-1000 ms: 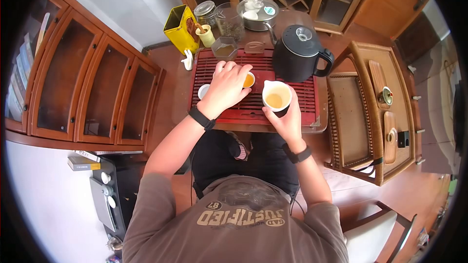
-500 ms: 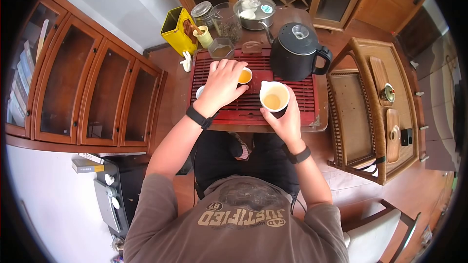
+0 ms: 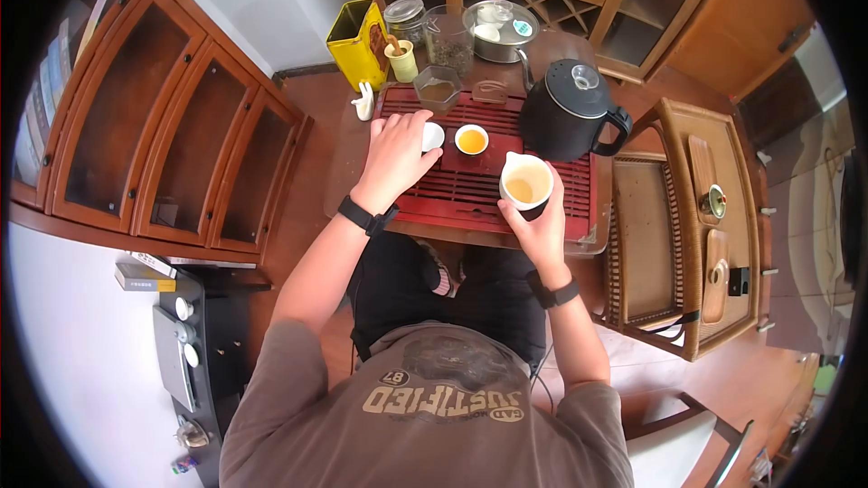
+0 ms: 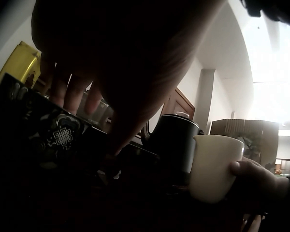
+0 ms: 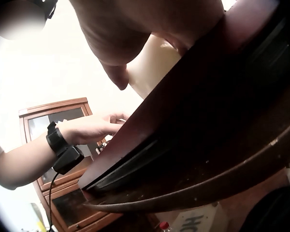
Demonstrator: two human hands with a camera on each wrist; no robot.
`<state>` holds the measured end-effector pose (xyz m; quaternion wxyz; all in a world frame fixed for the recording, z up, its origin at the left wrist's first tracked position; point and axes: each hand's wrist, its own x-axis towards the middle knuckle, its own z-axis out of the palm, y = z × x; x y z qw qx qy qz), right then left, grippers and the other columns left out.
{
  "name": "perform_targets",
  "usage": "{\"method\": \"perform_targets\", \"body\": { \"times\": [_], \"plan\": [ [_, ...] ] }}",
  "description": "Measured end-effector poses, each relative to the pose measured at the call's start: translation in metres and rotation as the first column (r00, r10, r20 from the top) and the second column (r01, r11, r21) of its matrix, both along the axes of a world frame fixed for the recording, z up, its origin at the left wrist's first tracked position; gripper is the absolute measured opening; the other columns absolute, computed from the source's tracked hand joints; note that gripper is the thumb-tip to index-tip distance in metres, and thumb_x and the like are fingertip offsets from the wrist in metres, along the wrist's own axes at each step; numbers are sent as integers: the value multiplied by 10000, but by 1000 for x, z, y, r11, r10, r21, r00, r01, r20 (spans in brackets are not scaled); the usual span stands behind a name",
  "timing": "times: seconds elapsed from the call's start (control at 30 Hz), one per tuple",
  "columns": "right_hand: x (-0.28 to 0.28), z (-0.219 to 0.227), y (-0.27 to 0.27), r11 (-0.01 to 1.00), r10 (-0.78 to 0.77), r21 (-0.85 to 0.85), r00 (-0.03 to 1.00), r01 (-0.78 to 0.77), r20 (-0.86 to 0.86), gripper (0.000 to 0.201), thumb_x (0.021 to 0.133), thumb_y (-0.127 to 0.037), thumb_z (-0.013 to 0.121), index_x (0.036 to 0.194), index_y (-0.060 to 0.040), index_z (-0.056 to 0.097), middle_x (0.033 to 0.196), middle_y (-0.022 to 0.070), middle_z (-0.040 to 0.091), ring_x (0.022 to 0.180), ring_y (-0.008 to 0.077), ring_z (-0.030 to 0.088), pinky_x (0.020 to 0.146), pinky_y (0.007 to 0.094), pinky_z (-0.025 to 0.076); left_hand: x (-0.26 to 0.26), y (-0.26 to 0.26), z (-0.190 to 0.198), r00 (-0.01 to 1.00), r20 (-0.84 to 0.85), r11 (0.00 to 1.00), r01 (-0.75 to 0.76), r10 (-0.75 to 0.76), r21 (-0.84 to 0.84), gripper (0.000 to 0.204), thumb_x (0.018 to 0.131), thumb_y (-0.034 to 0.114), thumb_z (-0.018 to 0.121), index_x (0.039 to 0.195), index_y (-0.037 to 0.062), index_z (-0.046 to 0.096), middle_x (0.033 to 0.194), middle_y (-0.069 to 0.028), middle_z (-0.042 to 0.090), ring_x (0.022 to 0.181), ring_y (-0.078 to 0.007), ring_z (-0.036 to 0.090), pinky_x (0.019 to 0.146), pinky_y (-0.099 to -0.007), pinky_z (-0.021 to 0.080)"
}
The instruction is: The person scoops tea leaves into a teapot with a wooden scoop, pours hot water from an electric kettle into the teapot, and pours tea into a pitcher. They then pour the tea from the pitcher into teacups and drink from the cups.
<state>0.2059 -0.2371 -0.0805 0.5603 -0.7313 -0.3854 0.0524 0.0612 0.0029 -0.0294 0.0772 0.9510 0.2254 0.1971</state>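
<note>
The right hand (image 3: pixel 542 229) has its fingers curled round a white pitcher (image 3: pixel 526 183) over the red tray (image 3: pixel 452 208). Probably light, smooth, stiff and breakable, it suits a hold below the rim. The left hand (image 3: pixel 394 159) is beside a white cup (image 3: pixel 434 136); whether its fingers grip, I cannot tell.
</note>
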Motion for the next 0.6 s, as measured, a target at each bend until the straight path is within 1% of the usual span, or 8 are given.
{"method": "perform_targets", "body": {
  "times": [0.13,0.17,0.23,0.3,0.37,0.5,0.57,0.6],
  "plan": [
    [-2,9,-3,1000,-5,-22,998,4,-55,871,802,-243,902,1469,17,406,1342,208,622,1261,305,628,1065,411,498,-4,-5,2,1000,24,1000,-7,7,-10,577,830,260,820,1320,48,599,1191,-105,695,1119,-291,614,989,-431,396],
    [-2,12,-5,999,-2,-37,999,1,-42,871,802,-243,902,1469,17,406,1342,208,622,1261,305,628,1065,411,498,-7,-8,2,999,45,1000,5,-5,-5,577,827,256,821,1317,50,598,1184,-109,695,1111,-293,614,986,-429,395],
    [-1,20,-6,998,12,-64,996,-17,-84,858,802,-233,904,1457,12,408,1336,207,627,1255,301,631,1067,411,495,-11,-17,4,997,75,1000,9,-8,-14,577,824,253,822,1315,52,596,1177,-112,695,1102,-296,614,983,-428,395],
    [5,26,-7,996,35,-74,998,-39,-58,846,797,-223,905,1456,12,429,1329,205,633,1243,307,636,1064,412,494,-15,-26,5,998,52,998,46,-43,-49,584,819,247,825,1318,56,589,1159,-120,695,1100,-301,612,987,-433,391],
    [13,33,-7,986,126,-120,991,-120,40,836,789,-225,907,1457,3,458,1332,200,633,1243,316,632,1062,417,492,-17,-31,-2,996,83,997,42,-37,-59,592,814,245,829,1321,58,585,1152,-121,694,1101,-301,610,992,-440,388],
    [19,52,-3,966,210,-166,976,-197,63,847,772,-250,901,1469,-5,485,1329,189,636,1255,333,616,1067,428,484,-20,-38,-6,991,123,996,67,-59,-65,618,800,245,844,1328,65,578,1137,-118,692,1097,-297,606,1007,-455,377],
    [19,62,4,958,242,-188,964,-218,114,847,754,-254,900,1464,-16,505,1311,178,642,1239,342,618,1058,435,487,-21,-40,-7,986,154,994,72,-60,-76,625,793,251,852,1325,70,578,1134,-114,688,1100,-292,601,1012,-458,372],
    [19,71,7,940,290,-226,946,-254,143,844,745,-255,900,1459,-23,514,1292,174,645,1221,346,620,1045,438,491,-22,-41,-8,986,153,994,75,-63,-79,634,792,256,853,1329,64,577,1139,-113,684,1111,-291,596,1017,-460,370]
  ]
}}
